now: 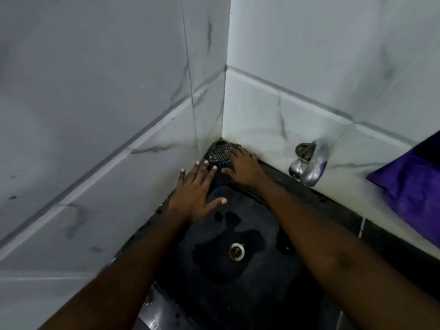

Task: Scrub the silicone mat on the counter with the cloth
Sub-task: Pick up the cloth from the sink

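Note:
A black-and-white checked cloth (219,152) lies bunched in the far corner where the two tiled walls meet. My right hand (242,166) rests on its right side, fingers laid over and pressing it onto the dark surface. My left hand (194,191) lies flat just in front of the cloth, fingers spread, holding nothing, at the back-left rim of the black sink (257,225). The surface under both hands is black and wet; I cannot tell a silicone mat apart from it.
A metal drain (236,251) sits in the middle of the basin, with water patches around it. A chrome tap (308,164) sticks out of the right wall. A purple towel (414,186) hangs at the right edge. White marble-look tiles close in on both sides.

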